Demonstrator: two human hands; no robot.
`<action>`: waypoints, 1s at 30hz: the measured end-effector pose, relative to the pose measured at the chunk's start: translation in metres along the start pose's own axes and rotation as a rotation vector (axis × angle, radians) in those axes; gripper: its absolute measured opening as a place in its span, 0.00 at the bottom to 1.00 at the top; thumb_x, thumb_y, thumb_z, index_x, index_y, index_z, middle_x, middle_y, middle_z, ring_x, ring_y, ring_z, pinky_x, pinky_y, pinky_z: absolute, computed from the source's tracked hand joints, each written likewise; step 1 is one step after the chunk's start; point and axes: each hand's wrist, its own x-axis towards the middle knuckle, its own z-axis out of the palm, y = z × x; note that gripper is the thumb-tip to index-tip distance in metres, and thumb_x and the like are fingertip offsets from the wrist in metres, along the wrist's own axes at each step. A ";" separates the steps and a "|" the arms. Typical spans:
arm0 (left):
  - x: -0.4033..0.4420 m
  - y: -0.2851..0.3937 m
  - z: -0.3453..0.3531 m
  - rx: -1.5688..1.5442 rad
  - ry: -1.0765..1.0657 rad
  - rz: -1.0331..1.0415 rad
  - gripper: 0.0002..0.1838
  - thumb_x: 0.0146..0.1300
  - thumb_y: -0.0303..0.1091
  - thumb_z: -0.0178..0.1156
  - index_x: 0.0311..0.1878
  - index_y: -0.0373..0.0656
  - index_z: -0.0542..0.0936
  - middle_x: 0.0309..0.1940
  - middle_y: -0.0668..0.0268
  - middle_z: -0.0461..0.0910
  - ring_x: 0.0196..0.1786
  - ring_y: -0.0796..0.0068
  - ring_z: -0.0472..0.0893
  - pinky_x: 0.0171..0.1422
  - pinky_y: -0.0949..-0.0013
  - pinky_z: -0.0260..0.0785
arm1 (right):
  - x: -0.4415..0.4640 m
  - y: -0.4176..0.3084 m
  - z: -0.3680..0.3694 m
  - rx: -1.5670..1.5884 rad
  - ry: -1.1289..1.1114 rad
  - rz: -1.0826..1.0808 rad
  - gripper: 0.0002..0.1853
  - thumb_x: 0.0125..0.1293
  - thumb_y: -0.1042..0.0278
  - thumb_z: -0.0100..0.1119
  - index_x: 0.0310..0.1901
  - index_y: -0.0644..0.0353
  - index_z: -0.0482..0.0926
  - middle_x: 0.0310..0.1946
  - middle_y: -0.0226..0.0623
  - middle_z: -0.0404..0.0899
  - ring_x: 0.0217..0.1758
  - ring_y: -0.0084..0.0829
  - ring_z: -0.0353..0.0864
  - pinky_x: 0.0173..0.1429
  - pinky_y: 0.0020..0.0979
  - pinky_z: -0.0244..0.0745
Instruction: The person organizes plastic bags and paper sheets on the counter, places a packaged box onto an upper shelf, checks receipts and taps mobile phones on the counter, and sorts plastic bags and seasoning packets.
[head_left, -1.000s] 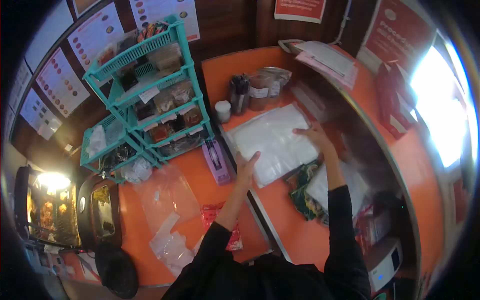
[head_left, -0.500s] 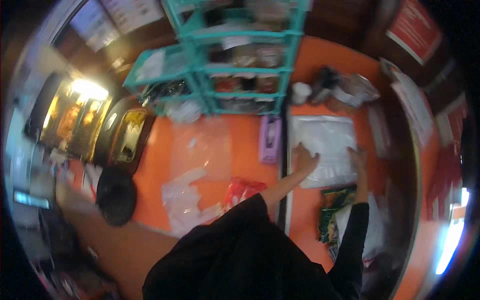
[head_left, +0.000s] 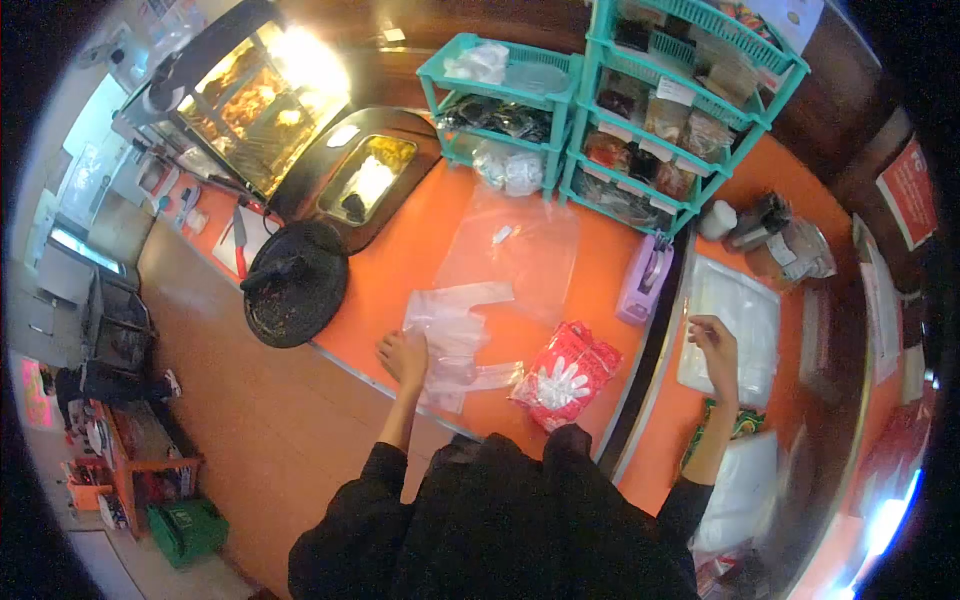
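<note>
My left hand (head_left: 404, 357) is at the left edge of a thin, see-through plastic carrier bag (head_left: 447, 330) lying on the orange counter. Its fingers are loosely bent and slightly apart; I cannot tell if they touch the bag. Over a stack of clear flat plastic bags (head_left: 732, 315) hovers my right hand (head_left: 714, 350), fingers loosely curled and apart, holding nothing. Between the hands lies a red packet (head_left: 577, 385) with a white hand shape printed on it. A larger clear plastic sheet or bag (head_left: 520, 250) is spread behind the carrier bag.
A purple tape dispenser (head_left: 645, 280) stands by the dark gap in the counter. Teal shelf racks (head_left: 565, 150) line the back. At left are a black round lid (head_left: 295, 290), a metal tray (head_left: 370, 180), a red-handled knife (head_left: 240, 250) and a lit food cabinet (head_left: 262, 105).
My view has swung left. My left hand has left the stack of clear bags and moved left to the carrier bag. My right hand has drawn back slightly, still near the stack.
</note>
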 end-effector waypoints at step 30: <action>0.052 0.152 -0.166 -1.146 -1.116 0.698 0.11 0.63 0.26 0.57 0.49 0.38 0.74 0.35 0.68 0.80 0.39 0.75 0.80 0.46 0.71 0.74 | 0.018 -0.083 0.162 0.514 -0.155 -0.211 0.22 0.55 0.55 0.68 0.44 0.64 0.79 0.36 0.37 0.82 0.40 0.28 0.79 0.46 0.31 0.72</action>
